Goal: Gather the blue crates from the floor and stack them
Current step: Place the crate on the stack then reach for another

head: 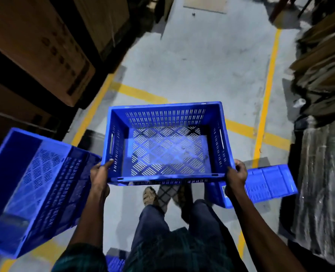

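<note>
We hold a crate (165, 142) up: left hand (101, 173) and right hand (236, 174) grip its near corners. Second crate (35, 189) left of left hand, third (268, 183) behind right.

The crate (165, 142) I hold hides most of my fingers and part of my feet (150, 196). Left of my grip, another crate (35, 191) is cut off by the edge. Right of it, a third crate (260, 185) sits partly behind my right hand (236, 173).

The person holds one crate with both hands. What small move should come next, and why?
Probably carry the held crate onto another crate, perhaps the right one. Both hands, left and right, grip its near corners, it is off the floor, and the left crate lies tilted.
</note>
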Available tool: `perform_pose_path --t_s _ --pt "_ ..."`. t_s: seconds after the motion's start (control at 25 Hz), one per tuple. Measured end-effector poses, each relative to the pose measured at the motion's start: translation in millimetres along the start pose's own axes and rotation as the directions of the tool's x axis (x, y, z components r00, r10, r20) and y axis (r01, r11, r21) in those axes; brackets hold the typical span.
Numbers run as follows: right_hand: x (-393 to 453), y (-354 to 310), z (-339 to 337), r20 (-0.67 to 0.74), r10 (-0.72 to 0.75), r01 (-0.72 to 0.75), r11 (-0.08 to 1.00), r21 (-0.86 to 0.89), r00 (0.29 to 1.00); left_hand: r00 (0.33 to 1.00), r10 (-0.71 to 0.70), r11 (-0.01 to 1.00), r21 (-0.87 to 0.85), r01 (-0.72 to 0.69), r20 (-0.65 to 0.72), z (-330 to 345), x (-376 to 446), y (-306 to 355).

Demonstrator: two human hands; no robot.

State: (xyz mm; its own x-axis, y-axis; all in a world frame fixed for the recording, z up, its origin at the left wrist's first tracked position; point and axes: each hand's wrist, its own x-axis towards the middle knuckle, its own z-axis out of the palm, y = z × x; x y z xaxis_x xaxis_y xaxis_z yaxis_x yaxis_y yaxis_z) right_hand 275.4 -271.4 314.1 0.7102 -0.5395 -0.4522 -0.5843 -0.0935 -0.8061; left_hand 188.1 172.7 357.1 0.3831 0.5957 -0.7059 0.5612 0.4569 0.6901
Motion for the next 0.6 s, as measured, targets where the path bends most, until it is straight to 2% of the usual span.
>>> perform_pose_path --t_s 0.12,0.32,0.4,0.52,0.6 --pt "-16 -26 8 0.069 -0.084 0.085 0.996 -0.012 0.994 0.998 0.053 0.989 -0.134 -0.055 -0.020 -46 1 -22" --pt "-31 -80 40 0.299 -0.138 0.128 0.990 0.053 0.944 0.962 0.101 0.926 -0.331 -0.184 -0.253 -80 -106 -9" --pt "-43 -102 48 0.393 -0.179 0.167 0.984 0.065 0.902 0.947 0.101 0.907 -0.364 -0.213 -0.305 -86 -134 -12" --pt "-51 -122 62 0.542 -0.175 0.168 0.984 0.063 0.822 0.887 0.117 0.863 -0.396 -0.313 -0.447 -102 -180 -31" --pt "-51 -126 74 0.629 -0.217 0.220 0.973 0.074 0.746 0.855 0.101 0.832 -0.428 -0.353 -0.509 -111 -206 -52"
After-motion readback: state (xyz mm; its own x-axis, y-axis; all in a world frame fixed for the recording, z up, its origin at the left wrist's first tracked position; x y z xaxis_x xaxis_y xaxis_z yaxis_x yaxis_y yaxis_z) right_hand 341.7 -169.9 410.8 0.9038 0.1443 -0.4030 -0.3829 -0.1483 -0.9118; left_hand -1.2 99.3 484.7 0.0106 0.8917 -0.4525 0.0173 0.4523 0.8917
